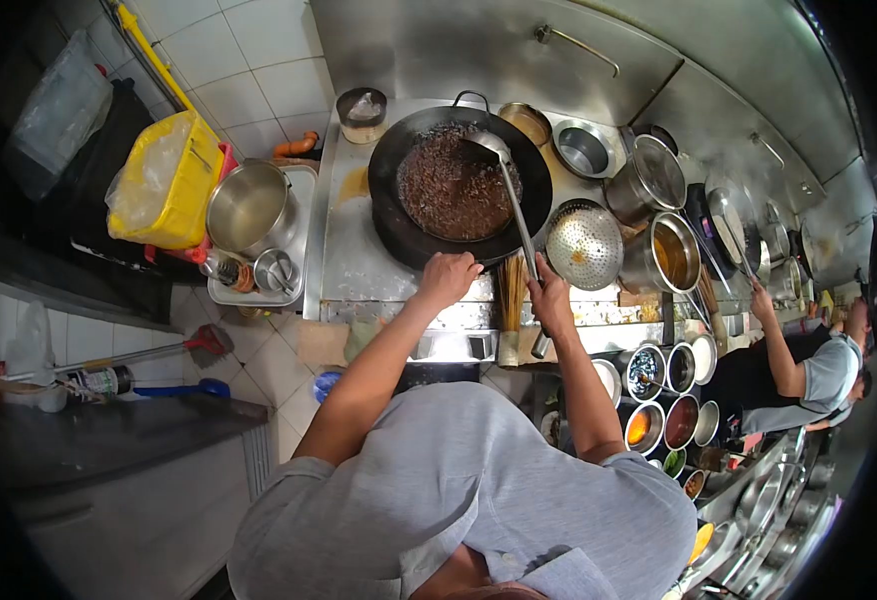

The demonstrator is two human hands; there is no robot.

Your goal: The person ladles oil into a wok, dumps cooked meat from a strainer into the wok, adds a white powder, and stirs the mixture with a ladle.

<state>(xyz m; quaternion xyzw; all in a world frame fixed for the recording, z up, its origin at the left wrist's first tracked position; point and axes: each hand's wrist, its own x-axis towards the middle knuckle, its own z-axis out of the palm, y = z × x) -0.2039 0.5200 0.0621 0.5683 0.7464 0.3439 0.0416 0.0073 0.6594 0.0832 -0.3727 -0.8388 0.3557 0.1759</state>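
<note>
A large black wok (395,222) sits on the steel stove, filled with dark brown chopped food (444,192). My left hand (447,277) grips the wok's near rim. My right hand (551,300) is closed around the long handle of a metal ladle (515,205). The ladle's bowl rests in the food at the far side of the wok. Both my arms reach forward from grey short sleeves.
A perforated strainer (585,245) and a pot of orange liquid (673,255) stand right of the wok. Several sauce bowls (664,400) sit lower right. A co-worker (809,370) works at the far right. A steel pot (249,205) and a yellow bin (169,180) are on the left.
</note>
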